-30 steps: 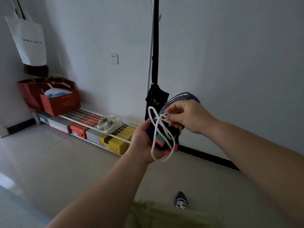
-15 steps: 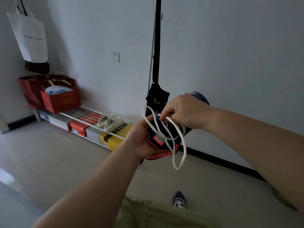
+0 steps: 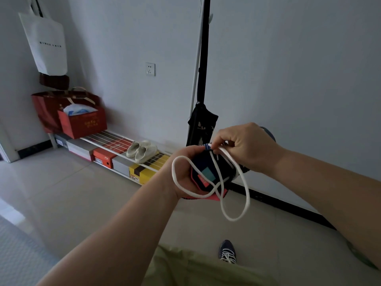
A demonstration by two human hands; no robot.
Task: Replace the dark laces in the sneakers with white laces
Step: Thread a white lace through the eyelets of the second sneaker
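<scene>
Gripping sneaker (image 3: 212,172) left, right fingers (image 3: 221,141) pinching white lace (image 3: 245,186), shoe rack (image 3: 115,141) behind

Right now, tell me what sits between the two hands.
In the head view, the sneaker sits between them: left hand cups it from below, right hand pinches the white lace at its top.

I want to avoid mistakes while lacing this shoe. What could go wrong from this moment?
1. The round white cord lace hangs in two loose crossing loops below the dark navy knit sneaker; they might tangle or knot.
2. The right hand pinches the lace at the shoe's top; a slip could perhaps pull it out.
3. The left hand alone supports the sneaker in the air; it might drop.
</scene>
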